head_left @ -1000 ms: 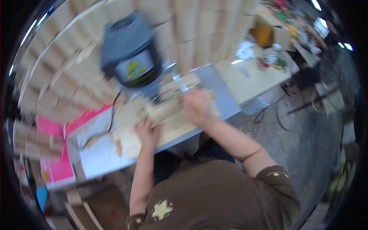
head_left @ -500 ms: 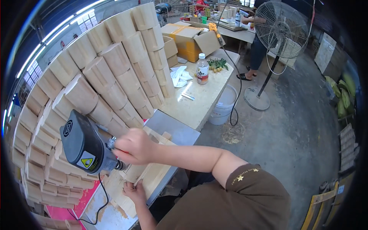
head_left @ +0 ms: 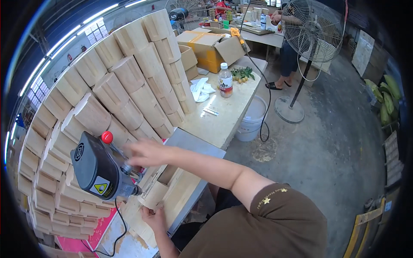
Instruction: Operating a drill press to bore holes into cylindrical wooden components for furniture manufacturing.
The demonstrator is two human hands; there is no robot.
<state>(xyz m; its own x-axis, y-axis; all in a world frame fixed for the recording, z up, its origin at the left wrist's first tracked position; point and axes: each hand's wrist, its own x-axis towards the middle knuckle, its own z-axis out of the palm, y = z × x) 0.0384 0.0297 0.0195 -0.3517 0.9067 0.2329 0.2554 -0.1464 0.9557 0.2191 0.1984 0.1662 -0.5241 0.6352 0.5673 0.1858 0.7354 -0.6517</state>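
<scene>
I see the right hand [head_left: 144, 154] at centre-left of the frame, blurred, its fingers loosely extended and apart, beside the lever of the drill press [head_left: 98, 167]; whether it touches the lever I cannot tell. The lever's red knob [head_left: 107, 137] is uncovered. Lower down, the left hand [head_left: 155, 219] has its fingertips bent at the near end of a wooden block [head_left: 154, 196]; I cannot tell whether it pinches or only steadies it. That block lies just left of the frame's centre, below the drill chuck [head_left: 137, 190].

On the machine's housing I make out a warning label [head_left: 101, 185], yellow with a dark triangle. The plastic bottle [head_left: 225, 81], upper centre on the counter [head_left: 235, 99], wears a printed label in white and red. Near it, a small pale strip [head_left: 211, 111] carries marks too small for me to read. The brown sleeve [head_left: 277, 198] bears yellow stars and tiny lettering. Stacked wooden pieces [head_left: 122, 77] fill the upper left.
</scene>
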